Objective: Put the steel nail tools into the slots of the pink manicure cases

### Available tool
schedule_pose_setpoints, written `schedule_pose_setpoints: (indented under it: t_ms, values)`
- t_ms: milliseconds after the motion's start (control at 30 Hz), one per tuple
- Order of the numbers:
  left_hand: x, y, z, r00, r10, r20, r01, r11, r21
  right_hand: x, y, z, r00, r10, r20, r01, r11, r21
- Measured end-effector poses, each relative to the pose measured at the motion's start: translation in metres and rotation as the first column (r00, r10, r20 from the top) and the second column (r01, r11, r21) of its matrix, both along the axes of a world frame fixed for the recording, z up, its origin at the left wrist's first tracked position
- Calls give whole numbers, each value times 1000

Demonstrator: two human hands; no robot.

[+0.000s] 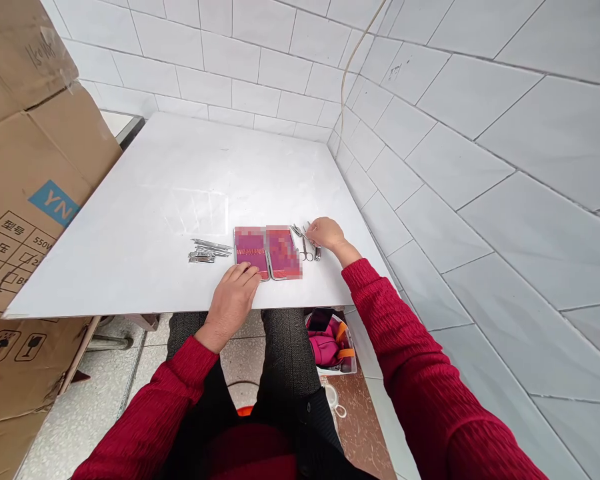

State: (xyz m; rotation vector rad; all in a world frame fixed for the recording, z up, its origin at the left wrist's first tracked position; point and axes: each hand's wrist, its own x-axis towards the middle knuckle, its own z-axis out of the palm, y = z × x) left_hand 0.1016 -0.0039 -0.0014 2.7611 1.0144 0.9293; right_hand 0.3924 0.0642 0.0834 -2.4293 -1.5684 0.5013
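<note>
An opened manicure case (251, 241), purple-red inside with elastic loops on its left half and a metal rim, lies flat near the table's front edge. The right half is partly blurred. My left hand (236, 293) is closed over its lower left edge, fingers on the lining. Right of the case, my right hand (326, 232) is pinched among small metal tools; its fingers mostly hide what they hold. Small scissors (305, 255) and a nail clipper (317, 253) lie just below it. Left of the case are more metal tools (211, 247), with a nail clipper (201, 257) in front.
The white table (180, 160) meets tiled walls behind and at right. Cardboard boxes (25, 167) stand along the left. Below the table at right is a white bin (349, 363) holding pink and orange items. A cable (344, 80) hangs in the corner.
</note>
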Motion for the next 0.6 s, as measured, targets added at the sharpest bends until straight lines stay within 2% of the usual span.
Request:
schedule_pose_setpoints:
  t_ms: [67,133,267,333,500,600]
  values:
    - [0,0,1,1000,-5,1,5,1000,-5,-8,-6,0,996,1,85,-9,995,96]
    - [0,0,1,1000,-9,10,9,1000,-9,-20,-10,1,988,74,135,-92,988,127]
    - [1,0,1,1000,-12,19,12,1000,-9,-44,-13,4,964,245,100,-242,969,-43]
    - [1,0,1,1000,-13,14,14,1000,-4,-52,-11,3,962,252,107,-241,965,-105]
    - [1,0,0,1000,-3,1,3,1000,6,-63,2,4,950,241,196,-209,963,-170]
    - [1,-1,0,1000,-3,-6,3,1000,18,-66,12,9,957,256,135,-215,941,-263]
